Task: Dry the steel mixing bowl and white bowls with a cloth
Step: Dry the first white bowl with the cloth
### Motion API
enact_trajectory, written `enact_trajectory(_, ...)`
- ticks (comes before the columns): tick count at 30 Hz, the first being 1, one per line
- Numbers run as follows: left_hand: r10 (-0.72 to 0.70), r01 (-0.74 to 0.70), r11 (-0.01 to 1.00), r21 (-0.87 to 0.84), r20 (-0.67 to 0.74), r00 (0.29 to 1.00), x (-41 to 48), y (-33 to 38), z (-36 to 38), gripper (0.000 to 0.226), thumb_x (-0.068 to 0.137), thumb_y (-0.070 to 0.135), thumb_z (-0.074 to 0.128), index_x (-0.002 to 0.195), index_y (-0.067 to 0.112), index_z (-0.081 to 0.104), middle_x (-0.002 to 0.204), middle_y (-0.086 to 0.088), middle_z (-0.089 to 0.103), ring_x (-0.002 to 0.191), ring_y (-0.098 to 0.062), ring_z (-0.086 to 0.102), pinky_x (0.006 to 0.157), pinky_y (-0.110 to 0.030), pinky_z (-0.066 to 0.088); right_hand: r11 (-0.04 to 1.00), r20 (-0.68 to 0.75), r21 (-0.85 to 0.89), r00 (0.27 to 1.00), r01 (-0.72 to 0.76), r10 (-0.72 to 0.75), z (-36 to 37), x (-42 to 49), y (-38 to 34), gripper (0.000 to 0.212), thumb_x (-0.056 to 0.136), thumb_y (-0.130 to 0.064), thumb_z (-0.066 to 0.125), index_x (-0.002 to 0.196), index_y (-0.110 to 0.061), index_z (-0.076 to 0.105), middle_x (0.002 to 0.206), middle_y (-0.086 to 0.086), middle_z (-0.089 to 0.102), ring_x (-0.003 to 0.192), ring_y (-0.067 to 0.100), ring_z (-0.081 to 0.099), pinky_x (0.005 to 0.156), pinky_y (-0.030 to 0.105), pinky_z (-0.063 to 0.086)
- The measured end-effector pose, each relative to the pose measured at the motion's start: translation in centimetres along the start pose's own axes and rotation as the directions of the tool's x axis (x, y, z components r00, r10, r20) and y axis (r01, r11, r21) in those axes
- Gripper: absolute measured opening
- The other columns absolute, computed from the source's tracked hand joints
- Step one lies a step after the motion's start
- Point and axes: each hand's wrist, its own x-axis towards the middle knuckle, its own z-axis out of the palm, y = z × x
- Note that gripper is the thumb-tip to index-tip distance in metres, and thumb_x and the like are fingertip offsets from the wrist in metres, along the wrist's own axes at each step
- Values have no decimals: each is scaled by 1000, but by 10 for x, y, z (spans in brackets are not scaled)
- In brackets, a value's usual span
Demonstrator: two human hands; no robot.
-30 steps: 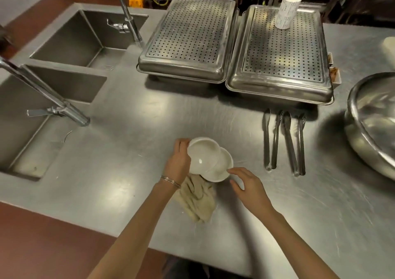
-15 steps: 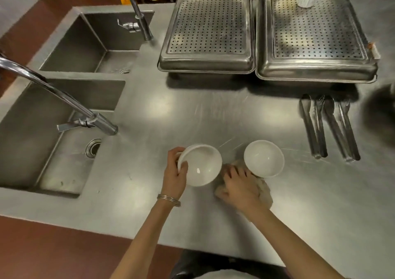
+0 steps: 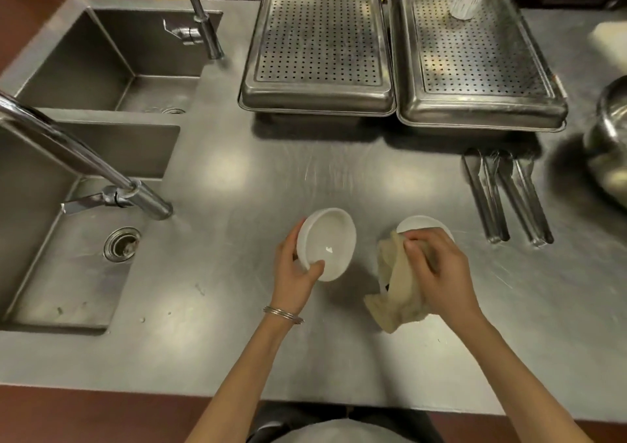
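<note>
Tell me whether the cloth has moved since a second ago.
Yes. The cloth has shifted right, toward the tongs, and the right hand now grips it by the resting bowl.

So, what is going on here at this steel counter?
A person is drying dishes at the counter, next to two sinks. The left hand grips a white bowl by its rim and holds it tilted. The right hand holds a bunched beige cloth right in front of a second white bowl, which stands on the counter. The steel mixing bowl sits untouched at the far right, beyond the tongs.
</note>
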Motion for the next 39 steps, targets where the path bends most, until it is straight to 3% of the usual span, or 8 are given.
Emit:
enact_trajectory(3, 23, -22, 994, -104, 6, 1000, -5, 9, 8, 71, 57, 36, 65, 124, 38, 40, 126, 18, 47, 112, 10, 46, 87, -16, 47, 997, -35, 24, 997, 68, -67, 22, 3, -12, 12, 89, -18, 54, 94, -23, 63, 99, -1, 58, 94, -5, 52, 82, 2, 33)
enact_trajectory(10, -162, 163, 931, -326, 33, 986, -6, 12, 14, 75, 56, 26, 68, 128, 29, 46, 126, -2, 53, 115, -23, 52, 83, -53, 53, 981, 154, -180, 987, 66, -39, 60, -17, 0, 33, 85, -41, 54, 112, -24, 63, 121, -8, 32, 111, 13, 39, 97, 12, 27)
enact_trajectory(14, -190, 219, 912, -348, 116, 975, -3, 14, 9, 63, 74, 26, 64, 132, 29, 42, 122, 5, 54, 110, -16, 55, 74, -42, 57, 993, 262, -116, 963, -32, 61, 38, -20, 0, 34, 84, -34, 65, 113, -24, 52, 114, -8, 50, 104, 9, 50, 81, 2, 34)
enact_trajectory(19, -166, 195, 936, -294, 120, 979, -5, 16, 11, 57, 87, 28, 59, 138, 29, 34, 123, 11, 50, 104, -3, 54, 66, -29, 57, 972, 84, -228, 996, 56, -38, 21, -4, -17, 25, 81, -32, 68, 97, -20, 54, 112, -10, 36, 94, 2, 41, 76, 3, 33)
enact_trajectory(24, -178, 204, 928, -311, 111, 978, -10, 12, 8, 53, 86, 33, 58, 134, 33, 36, 121, 13, 51, 103, -5, 54, 64, -29, 57, 868, 132, -469, 985, 163, -114, 33, 2, 2, 10, 86, -27, 64, 86, -17, 65, 122, 5, 48, 119, 30, 34, 97, 51, 32)
enact_trajectory(27, -165, 186, 941, -282, 96, 982, -12, 12, 4, 45, 93, 19, 51, 133, 32, 36, 118, 16, 50, 100, -1, 54, 61, -23, 55, 858, 78, -458, 972, 232, -222, 29, -1, 2, 18, 88, -30, 53, 87, -14, 62, 101, 2, 61, 102, 31, 53, 88, 42, 39)
enact_trajectory(32, -104, 127, 965, -231, 109, 989, -16, 13, 1, 46, 94, 22, 44, 130, 46, 29, 129, 25, 39, 112, 4, 47, 82, -34, 56, 910, 28, -321, 963, 262, -267, 52, 1, -22, 11, 89, -22, 59, 86, -11, 58, 84, 1, 61, 68, 19, 56, 54, 30, 47)
enact_trajectory(39, -39, 45, 989, -139, 46, 998, -18, 7, 3, 37, 90, 37, 37, 126, 47, 34, 132, 25, 39, 124, -5, 42, 100, -51, 42, 626, 327, -607, 872, 489, -364, 81, -7, 8, 37, 56, 1, 79, 90, -10, 68, 86, 6, 65, 77, 26, 58, 65, 33, 52)
